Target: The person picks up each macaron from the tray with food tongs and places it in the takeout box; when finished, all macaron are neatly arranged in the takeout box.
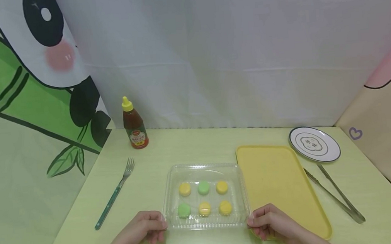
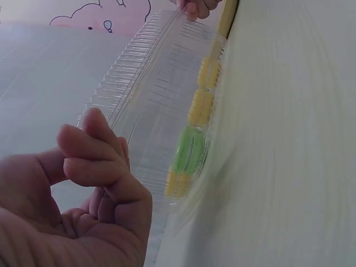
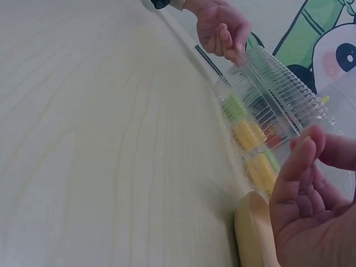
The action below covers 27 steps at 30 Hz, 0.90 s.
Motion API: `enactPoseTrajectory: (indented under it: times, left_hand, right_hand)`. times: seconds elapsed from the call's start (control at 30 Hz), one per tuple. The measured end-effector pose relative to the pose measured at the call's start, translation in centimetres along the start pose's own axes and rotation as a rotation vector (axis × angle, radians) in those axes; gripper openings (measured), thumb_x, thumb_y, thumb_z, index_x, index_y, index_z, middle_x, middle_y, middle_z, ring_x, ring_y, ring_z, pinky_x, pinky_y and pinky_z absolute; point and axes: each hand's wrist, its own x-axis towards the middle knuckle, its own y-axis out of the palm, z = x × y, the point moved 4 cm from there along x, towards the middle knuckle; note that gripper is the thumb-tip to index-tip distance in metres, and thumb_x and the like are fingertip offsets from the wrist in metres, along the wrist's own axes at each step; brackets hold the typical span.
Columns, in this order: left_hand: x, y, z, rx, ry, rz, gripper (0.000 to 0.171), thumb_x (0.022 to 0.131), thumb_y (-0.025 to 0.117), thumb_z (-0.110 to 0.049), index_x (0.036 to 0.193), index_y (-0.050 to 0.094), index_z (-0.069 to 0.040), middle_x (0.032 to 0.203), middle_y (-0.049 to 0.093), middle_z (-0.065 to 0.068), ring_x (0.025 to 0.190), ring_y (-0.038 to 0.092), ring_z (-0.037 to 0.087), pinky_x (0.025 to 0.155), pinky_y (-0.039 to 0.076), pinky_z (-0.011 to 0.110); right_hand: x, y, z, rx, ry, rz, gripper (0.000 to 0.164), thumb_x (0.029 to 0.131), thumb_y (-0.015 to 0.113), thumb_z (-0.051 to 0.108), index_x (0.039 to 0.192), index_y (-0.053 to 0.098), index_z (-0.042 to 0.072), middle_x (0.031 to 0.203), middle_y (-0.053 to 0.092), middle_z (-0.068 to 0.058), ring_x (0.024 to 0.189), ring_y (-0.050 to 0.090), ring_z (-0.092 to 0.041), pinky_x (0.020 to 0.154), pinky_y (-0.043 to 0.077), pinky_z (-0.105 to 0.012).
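Observation:
A clear plastic clamshell box, its lid down, holds several yellow macarons and two green macarons in two rows. My left hand pinches its near left corner between thumb and fingers. At the near right corner, my right hand pinches the rim the same way. In the left wrist view the box runs from my left hand up to the other hand, its base close over the table. The right wrist view shows the ridged side of the box between both hands.
Right of the box lies a yellow tray, its left edge close to the box. Beyond it are a white plate and metal tongs. On the left lie a green-handled fork and, farther back, an upright sauce bottle.

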Motion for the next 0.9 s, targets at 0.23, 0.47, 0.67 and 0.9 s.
enactPoseTrajectory:
  times: [0.23,0.47,0.67,0.9]
  left_hand:
    - [0.02,0.04,0.03,0.0,-0.018,-0.019,0.019,0.092,0.06,-0.011,0.074,0.058,-0.009,0.062,0.057,-0.002,0.052,0.045,0.009,0.052,0.039,0.022]
    - [0.14,0.1,0.08,-0.017,-0.026,-0.03,0.018,0.092,0.059,-0.01,0.074,0.057,-0.009,0.06,0.054,-0.003,0.051,0.042,0.009,0.054,0.038,0.023]
    - [-0.02,0.27,-0.2,-0.001,-0.022,-0.011,0.018,0.091,0.06,-0.013,0.075,0.057,-0.007,0.061,0.055,-0.002,0.052,0.043,0.01,0.055,0.039,0.023]
    - [-0.08,0.24,-0.18,0.01,-0.025,-0.001,0.018,0.092,0.059,-0.013,0.077,0.059,-0.003,0.062,0.058,0.0,0.052,0.045,0.01,0.054,0.04,0.023]
  right_hand:
    - [0.01,0.02,0.14,0.013,-0.018,0.01,0.013,0.09,0.065,0.01,0.08,0.072,0.006,0.065,0.06,0.004,0.054,0.051,-0.005,0.053,0.043,-0.019]
    - [0.01,0.08,0.14,-0.002,-0.014,-0.017,0.013,0.089,0.067,0.01,0.079,0.071,0.003,0.063,0.058,0.004,0.054,0.05,-0.005,0.052,0.042,-0.019]
    - [-0.17,0.06,0.2,-0.03,0.002,-0.051,0.014,0.088,0.069,0.013,0.079,0.071,0.002,0.063,0.057,0.005,0.053,0.049,-0.006,0.053,0.042,-0.02]
    - [-0.05,0.01,-0.17,-0.029,0.026,-0.075,0.014,0.088,0.069,0.013,0.079,0.071,0.003,0.062,0.058,0.004,0.052,0.05,-0.005,0.053,0.043,-0.021]
